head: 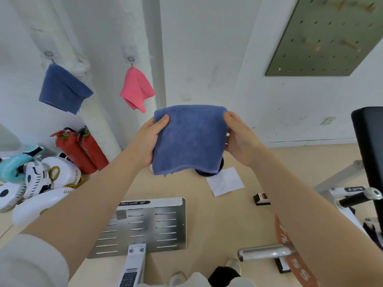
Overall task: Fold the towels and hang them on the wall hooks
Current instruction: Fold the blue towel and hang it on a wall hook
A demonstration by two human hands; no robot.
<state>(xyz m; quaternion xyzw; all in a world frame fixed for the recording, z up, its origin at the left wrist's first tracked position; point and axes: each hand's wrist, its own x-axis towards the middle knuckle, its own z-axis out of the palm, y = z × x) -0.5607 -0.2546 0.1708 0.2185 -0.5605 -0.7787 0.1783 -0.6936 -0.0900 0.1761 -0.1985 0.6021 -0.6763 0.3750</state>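
A folded blue towel (189, 139) is held up in mid-air in front of a white wall, between the person's two hands. The left hand (150, 139) grips its left edge, thumb laid across the front near the top corner and the fingers hidden behind the cloth; the right hand (238, 137) holds the right edge, thumb at the upper corner, the other fingers mostly out of sight behind the fabric. The towel hangs as a rough square, its top a rounded fold and its lower hem slightly uneven, with a loose corner dipping at the bottom left. It looks like soft, light terry that will sag and fall open wherever it is not supported, so the layers are best pinched together near the top fold rather than held by a single edge. Up and to the left, another blue towel (63, 89) hangs from a wall hook (48, 54) and a pink towel (136, 89) hangs from a second hook (131, 59) just beside it. No free hook can be made out, though a green pegboard (323, 38) with pegs is mounted to the right. Two red fire extinguishers (83, 150) lean against the wall below the hung towels.
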